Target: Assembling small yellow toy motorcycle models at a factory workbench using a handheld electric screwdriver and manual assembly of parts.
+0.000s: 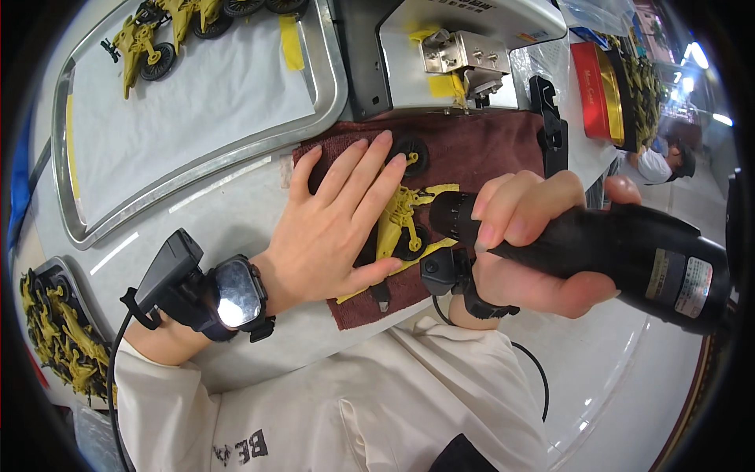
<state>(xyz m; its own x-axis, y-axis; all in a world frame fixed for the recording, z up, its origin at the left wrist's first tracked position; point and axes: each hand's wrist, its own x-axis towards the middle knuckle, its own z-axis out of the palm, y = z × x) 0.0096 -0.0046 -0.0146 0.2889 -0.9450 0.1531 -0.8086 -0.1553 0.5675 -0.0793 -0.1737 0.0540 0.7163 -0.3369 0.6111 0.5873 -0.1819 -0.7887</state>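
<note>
Right now, the right hand [543,236]'s fingers wrap the black power screwdriver [621,240] at the yellow toy motorcycle [391,234] on the maroon cloth [487,141], while the left hand [334,216] spreads flat across it. Looks mid-fastening; wheeled bikes [145,49] above seem finished, the left-hand pile [67,338] perhaps waiting.

Red box [594,93] (gold-edged), bright lights [697,55]

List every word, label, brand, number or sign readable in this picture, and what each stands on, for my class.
The wording is not copied out here; this is where it stands.
Red box: pale lettering on its side.
Pale garment: large dark letters, low on the front.
Metal machine: dark characters along its upper edge, cut off by the picture's rim.
Black handheld tool: a silver label and a grey label, print too small to read.
</note>
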